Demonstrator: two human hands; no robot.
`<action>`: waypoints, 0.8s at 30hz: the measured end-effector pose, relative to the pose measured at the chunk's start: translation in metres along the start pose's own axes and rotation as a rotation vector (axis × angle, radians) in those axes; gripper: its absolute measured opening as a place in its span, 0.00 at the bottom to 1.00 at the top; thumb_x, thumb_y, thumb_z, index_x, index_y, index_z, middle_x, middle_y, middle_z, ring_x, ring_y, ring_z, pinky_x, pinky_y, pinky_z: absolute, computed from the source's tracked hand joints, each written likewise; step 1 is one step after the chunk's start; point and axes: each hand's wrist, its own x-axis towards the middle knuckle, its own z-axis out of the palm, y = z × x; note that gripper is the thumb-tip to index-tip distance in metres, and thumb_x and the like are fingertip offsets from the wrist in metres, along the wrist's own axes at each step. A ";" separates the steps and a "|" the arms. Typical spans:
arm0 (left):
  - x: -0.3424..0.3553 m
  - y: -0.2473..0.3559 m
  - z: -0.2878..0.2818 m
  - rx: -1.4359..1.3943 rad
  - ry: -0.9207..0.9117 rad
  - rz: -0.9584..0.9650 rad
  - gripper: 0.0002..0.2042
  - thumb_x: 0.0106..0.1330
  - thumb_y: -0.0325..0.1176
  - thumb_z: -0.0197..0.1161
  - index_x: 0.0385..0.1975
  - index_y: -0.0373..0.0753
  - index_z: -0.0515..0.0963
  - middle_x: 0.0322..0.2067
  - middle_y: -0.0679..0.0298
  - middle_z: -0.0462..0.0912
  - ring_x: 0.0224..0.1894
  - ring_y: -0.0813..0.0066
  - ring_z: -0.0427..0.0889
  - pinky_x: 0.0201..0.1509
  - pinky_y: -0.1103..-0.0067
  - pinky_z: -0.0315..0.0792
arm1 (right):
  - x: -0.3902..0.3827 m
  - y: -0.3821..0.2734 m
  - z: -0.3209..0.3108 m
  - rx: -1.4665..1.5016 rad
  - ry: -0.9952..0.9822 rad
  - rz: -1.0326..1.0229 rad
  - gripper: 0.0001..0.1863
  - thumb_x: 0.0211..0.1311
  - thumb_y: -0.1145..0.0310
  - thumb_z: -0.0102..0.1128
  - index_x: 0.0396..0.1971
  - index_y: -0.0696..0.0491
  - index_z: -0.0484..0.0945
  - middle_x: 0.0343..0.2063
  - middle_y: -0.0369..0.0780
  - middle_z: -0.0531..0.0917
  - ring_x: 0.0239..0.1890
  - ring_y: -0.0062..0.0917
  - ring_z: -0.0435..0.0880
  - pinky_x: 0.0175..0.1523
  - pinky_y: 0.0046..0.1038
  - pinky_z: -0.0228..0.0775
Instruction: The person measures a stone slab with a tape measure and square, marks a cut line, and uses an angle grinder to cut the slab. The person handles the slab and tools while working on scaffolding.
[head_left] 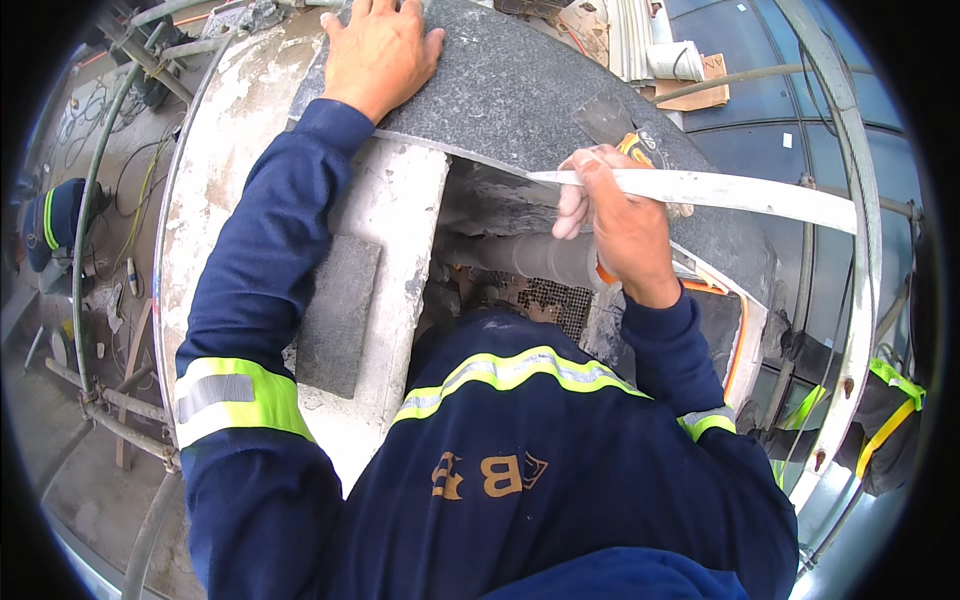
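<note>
My left hand (385, 62) rests palm down with fingers spread on a dark grey speckled stone slab (500, 85). To the right, my right hand (625, 215) is closed around a long white strip (740, 195). Its narrow tip sticks out past my thumb and fingers, by the slab's near edge. Just beyond that hand lies a tool with a yellow and black handle (637, 150), beside a flat grey blade (603, 118). Something small and orange shows under my palm, too hidden to name. Below the slab is an opening with a thick grey pipe (535, 257).
A small dark stone piece (340, 315) lies on the pale ledge by my left forearm. Scaffold poles (85, 260) stand at left, and a white post (855, 270) at right. A white bucket (676, 60) stands at the back. A person (65, 220) crouches far left.
</note>
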 end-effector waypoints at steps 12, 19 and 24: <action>0.006 -0.001 0.007 -0.001 -0.076 -0.053 0.18 0.70 0.48 0.62 0.46 0.39 0.81 0.46 0.53 0.79 0.54 0.51 0.77 0.61 0.46 0.65 | -0.020 0.039 -0.005 0.166 -0.021 -0.034 0.11 0.77 0.70 0.47 0.38 0.61 0.76 0.23 0.38 0.81 0.22 0.19 0.82 0.28 0.19 0.75; 0.002 -0.008 -0.008 -0.042 -0.060 -0.128 0.18 0.67 0.46 0.65 0.45 0.37 0.81 0.45 0.52 0.79 0.54 0.50 0.76 0.60 0.49 0.66 | -0.042 0.057 -0.009 0.161 0.037 -0.078 0.13 0.79 0.68 0.47 0.40 0.62 0.77 0.22 0.39 0.81 0.20 0.21 0.82 0.27 0.20 0.74; 0.011 0.009 -0.003 -0.051 -0.140 -0.056 0.21 0.66 0.48 0.64 0.45 0.34 0.80 0.47 0.50 0.77 0.56 0.50 0.75 0.65 0.40 0.60 | -0.059 0.077 -0.022 0.095 0.200 -0.131 0.18 0.81 0.61 0.44 0.40 0.62 0.77 0.22 0.40 0.79 0.19 0.24 0.80 0.30 0.23 0.72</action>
